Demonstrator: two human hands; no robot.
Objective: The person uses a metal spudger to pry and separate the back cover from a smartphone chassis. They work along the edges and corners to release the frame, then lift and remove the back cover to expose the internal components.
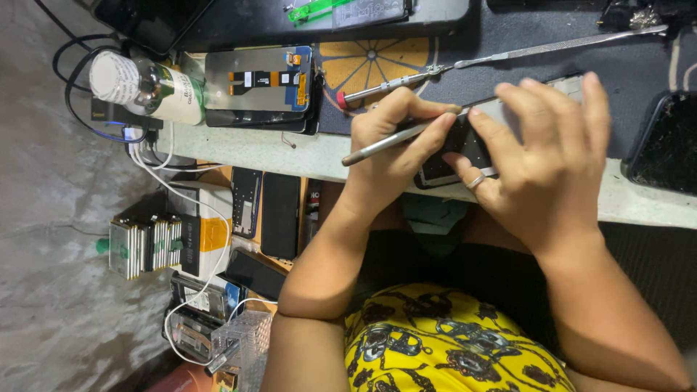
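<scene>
My left hand (388, 141) grips a thin metal rod tool (363, 151) like a pen, with its tip hidden between my fingers over a dark opened phone (444, 168). The phone lies at the front edge of the pale worktop (290, 154). My right hand (548, 156), a ring on one finger, rests on top of the phone with its fingers spread and covers most of it.
A screwdriver with a red cap (381, 88) and a long metal pry tool (566, 45) lie on the dark mat (508, 29) behind. At the left are a phone screen part (258, 83) and a bottle (145, 86). Another dark phone (664, 141) lies right. Batteries (141, 247), cables and phone parts sit below the worktop.
</scene>
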